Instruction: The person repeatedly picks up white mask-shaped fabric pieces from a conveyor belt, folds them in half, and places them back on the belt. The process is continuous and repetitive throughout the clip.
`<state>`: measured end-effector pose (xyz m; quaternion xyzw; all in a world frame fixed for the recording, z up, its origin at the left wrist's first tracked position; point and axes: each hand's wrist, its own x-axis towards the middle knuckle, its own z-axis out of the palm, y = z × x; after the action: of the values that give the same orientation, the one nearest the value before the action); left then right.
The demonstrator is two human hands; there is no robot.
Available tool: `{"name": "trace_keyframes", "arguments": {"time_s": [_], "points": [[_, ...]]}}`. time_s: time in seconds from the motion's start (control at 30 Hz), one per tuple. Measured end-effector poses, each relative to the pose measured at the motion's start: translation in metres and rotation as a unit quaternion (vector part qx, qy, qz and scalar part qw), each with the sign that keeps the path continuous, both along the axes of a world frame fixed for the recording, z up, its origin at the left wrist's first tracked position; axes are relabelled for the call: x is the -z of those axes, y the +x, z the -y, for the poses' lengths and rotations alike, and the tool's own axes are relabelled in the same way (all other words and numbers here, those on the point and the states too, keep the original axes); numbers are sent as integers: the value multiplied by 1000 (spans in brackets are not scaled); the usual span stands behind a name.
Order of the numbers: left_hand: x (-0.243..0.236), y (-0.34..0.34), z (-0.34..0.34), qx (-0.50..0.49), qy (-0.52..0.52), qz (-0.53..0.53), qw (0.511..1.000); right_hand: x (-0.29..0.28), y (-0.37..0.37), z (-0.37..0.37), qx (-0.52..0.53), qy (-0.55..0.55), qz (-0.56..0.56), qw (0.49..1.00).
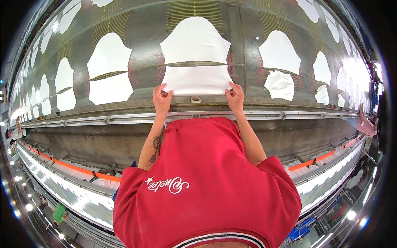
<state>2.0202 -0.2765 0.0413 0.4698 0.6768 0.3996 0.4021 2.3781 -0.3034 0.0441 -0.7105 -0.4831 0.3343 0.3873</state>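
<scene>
My left hand (163,99) pinches the lower left corner of a white fabric panel (197,79), and my right hand (234,97) pinches its lower right corner. The panel lies on the dark table (144,45) at the near edge. Just beyond it is a larger white piece with a rounded top (194,39), separated by a narrow slit showing yellow lines. Red curved markings (159,62) flank the pieces. A small pale object (195,99) sits just below the panel's middle.
Similar white pieces (108,53) line both sides, one crumpled (279,86) at right. A metal rail (264,115) runs along the near edge. Behind me is another long table with an orange bar (78,168). Co-workers stand at far right (366,124), far left (15,133) and lower left (58,213).
</scene>
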Motion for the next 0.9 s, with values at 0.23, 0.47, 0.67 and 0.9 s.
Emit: {"name": "trace_keyframes", "arguments": {"time_s": [0.23,0.47,0.67,0.9], "points": [[3,2,1,4,6,-30,1000,3,-3,1,1,20,16,1000],[2,2,1,14,5,-54,998,3,-5,-1,1,20,36,999],[0,5,1,5,21,-52,998,3,-6,0,9,29,31,999],[1,4,2,11,27,-88,996,4,-9,-1,17,12,48,999]]}}
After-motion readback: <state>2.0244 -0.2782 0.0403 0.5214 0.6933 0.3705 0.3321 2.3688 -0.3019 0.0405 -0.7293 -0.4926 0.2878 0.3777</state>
